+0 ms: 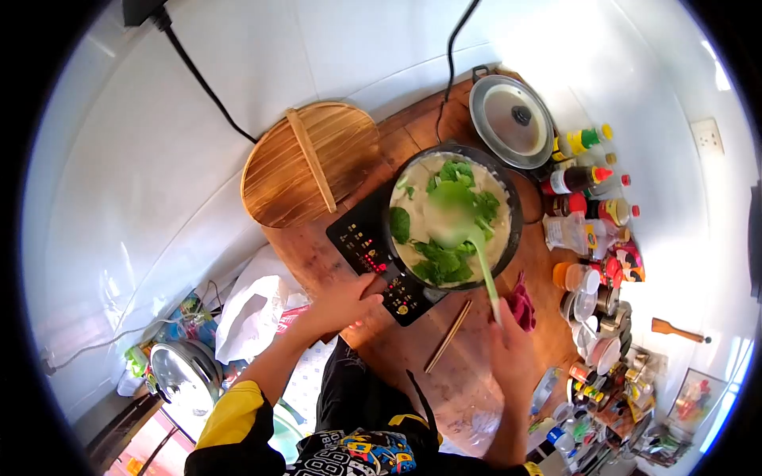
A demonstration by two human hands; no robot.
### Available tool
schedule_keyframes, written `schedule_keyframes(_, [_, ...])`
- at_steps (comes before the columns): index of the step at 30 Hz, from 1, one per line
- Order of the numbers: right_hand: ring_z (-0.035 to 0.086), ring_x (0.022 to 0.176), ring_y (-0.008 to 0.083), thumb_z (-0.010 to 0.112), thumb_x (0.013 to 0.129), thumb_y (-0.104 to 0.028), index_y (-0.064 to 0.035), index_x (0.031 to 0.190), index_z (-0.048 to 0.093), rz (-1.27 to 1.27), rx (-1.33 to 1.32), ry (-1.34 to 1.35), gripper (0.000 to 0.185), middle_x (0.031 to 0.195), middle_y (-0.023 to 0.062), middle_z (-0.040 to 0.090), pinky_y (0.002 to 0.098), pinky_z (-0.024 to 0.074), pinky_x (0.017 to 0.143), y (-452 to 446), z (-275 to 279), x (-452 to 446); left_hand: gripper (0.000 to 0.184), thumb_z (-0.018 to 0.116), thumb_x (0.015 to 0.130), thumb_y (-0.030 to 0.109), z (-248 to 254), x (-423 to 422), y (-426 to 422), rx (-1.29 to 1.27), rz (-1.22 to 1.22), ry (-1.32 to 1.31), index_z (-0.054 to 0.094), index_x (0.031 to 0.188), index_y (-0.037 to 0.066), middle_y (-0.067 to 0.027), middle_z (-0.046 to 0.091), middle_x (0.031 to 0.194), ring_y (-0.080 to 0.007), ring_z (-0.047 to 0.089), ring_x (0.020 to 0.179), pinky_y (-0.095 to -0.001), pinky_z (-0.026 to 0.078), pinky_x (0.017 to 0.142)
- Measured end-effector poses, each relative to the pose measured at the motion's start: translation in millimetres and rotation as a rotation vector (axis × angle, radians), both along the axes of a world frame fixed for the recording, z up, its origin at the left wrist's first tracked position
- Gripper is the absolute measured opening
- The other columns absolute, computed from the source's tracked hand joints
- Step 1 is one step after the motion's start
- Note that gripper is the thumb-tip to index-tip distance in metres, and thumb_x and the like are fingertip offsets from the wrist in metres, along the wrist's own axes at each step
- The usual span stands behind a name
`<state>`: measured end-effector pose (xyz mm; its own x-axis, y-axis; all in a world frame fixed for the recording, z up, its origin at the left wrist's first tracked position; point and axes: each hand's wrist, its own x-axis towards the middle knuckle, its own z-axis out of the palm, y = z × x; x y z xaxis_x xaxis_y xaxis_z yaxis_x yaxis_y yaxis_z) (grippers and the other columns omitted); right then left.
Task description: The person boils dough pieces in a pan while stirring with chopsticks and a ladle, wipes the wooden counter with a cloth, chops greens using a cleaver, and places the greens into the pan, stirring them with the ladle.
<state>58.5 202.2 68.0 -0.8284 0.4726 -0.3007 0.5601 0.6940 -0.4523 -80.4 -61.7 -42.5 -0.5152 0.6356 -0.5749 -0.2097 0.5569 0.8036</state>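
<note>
A black pan point(514, 230) on the induction cooker point(357, 238) holds pale, creamy liquid with green leaves point(446, 262). My right hand point(512, 349) is closed round the handle of a light green ladle point(486, 270), whose head lies over the middle of the pan and is blurred. At the cooker's front edge is my left hand point(341, 303), its fingers apart and holding nothing, close to the lit red display. A pair of chopsticks point(448, 336) lies on the wooden counter point(397, 349) between my hands.
Behind the cooker a round wooden lid point(309, 163) leans on the wall. A glass-lidded pot point(512, 119) stands at the back right. Bottles point(583, 179) and jars line the right side, near a dark red cloth point(521, 305). A white bag point(250, 317) is at left.
</note>
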Motion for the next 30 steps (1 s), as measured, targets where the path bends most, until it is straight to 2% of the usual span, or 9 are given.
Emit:
schedule_keyframes(3, [0.062,0.077,0.0371,0.059,0.088,-0.014,-0.0090,0.127,0.060,0.123,0.103,-0.071,0.039,0.084,0.0207,0.064,0.0455,0.0467,0.066,15.5,7.8,12.1,0.038,0.054,0.092,0.037,-4.3,12.5,3.6,0.002,-0.028,0.231,0.051,0.104,0.001,-0.0238,0.063,0.083,-0.0389,0.064,0.074,-0.0464,0.049,0.070])
schedule_keyframes(10, [0.060,0.078,0.0410,0.056,0.088,-0.008,-0.0066,0.128,0.057,0.207,0.009,0.046,0.039,0.081,0.0245,0.061,0.0469,0.0472,0.068,-8.8,-29.8,-44.0,0.035,0.052,0.093,0.038,-5.8,17.1,3.9,0.024,0.003,0.187,0.054,0.102,0.004,-0.0195,0.065,0.080,-0.0362,0.066,0.076,-0.0451,0.050,0.068])
schedule_keyframes(12, [0.062,0.079,0.0404,0.056,0.088,-0.008,-0.0038,0.127,0.057,0.161,-0.048,0.068,0.039,0.085,0.0253,0.063,0.0449,0.0483,0.070,-3.4,-24.6,-49.8,0.026,0.050,0.094,0.031,-25.3,10.2,-4.7,0.053,0.004,0.509,0.057,0.094,0.006,-0.0161,0.065,0.077,-0.0354,0.066,0.070,-0.0422,0.051,0.064])
schedule_keyframes(16, [0.065,0.084,0.0365,0.054,0.089,-0.006,-0.0019,0.127,0.058,-0.093,-0.130,0.115,0.038,0.094,0.0264,0.064,0.0386,0.0500,0.073,13.3,18.5,-49.0,0.020,0.046,0.095,0.015,15.1,-82.5,3.1,-0.083,0.379,0.593,0.060,0.085,0.005,-0.0140,0.064,0.076,-0.0341,0.066,0.074,-0.0401,0.051,0.066])
schedule_keyframes(18, [0.064,0.080,0.0369,0.056,0.090,-0.007,0.0001,0.126,0.058,-0.104,-0.037,0.152,0.037,0.088,0.0241,0.065,0.0391,0.0497,0.071,18.6,5.8,-67.7,0.020,0.049,0.092,0.007,15.5,-134.7,21.3,0.012,0.424,0.647,0.064,0.104,0.002,-0.0101,0.067,0.080,-0.0176,0.064,0.069,-0.0311,0.051,0.066])
schedule_keyframes(20, [0.063,0.076,0.0382,0.056,0.090,-0.009,-0.0004,0.127,0.057,-0.095,0.017,0.261,0.038,0.085,0.0215,0.065,0.0425,0.0497,0.069,25.4,-44.4,-77.2,0.021,0.047,0.090,0.005,17.2,-188.3,56.4,-0.030,0.245,0.953,0.063,0.102,-0.001,-0.0138,0.068,0.082,-0.0218,0.064,0.070,-0.0334,0.051,0.068])
schedule_keyframes(22, [0.062,0.075,0.0388,0.056,0.090,-0.010,-0.0032,0.128,0.056,-0.077,0.039,0.241,0.038,0.083,0.0206,0.063,0.0446,0.0495,0.068,17.9,-73.7,-76.8,0.018,0.046,0.089,0.008,1.2,-235.9,96.0,0.060,0.171,1.048,0.063,0.090,0.000,-0.0228,0.064,0.084,-0.0410,0.063,0.083,-0.0451,0.049,0.073])
schedule_keyframes(26, [0.062,0.074,0.0398,0.055,0.091,-0.013,-0.0114,0.131,0.055,-0.015,0.020,0.028,0.040,0.082,0.0195,0.061,0.0497,0.0490,0.064,2.3,-59.8,-59.4,0.022,0.049,0.084,0.004,-57.9,-317.7,146.8,-0.425,-0.439,0.963,0.066,0.095,-0.004,-0.0272,0.065,0.095,-0.0441,0.062,0.093,-0.0471,0.051,0.081])
schedule_keyframes(30, [0.061,0.068,0.0386,0.057,0.091,-0.015,-0.0141,0.131,0.055,-0.010,-0.086,-0.026,0.041,0.079,0.0172,0.060,0.0499,0.0489,0.060,12.0,-19.0,-41.0,0.022,0.052,0.083,0.006,-116.0,-337.2,160.1,-0.556,-0.512,0.872,0.067,0.096,-0.006,-0.0278,0.066,0.096,-0.0436,0.063,0.094,-0.0473,0.052,0.082])
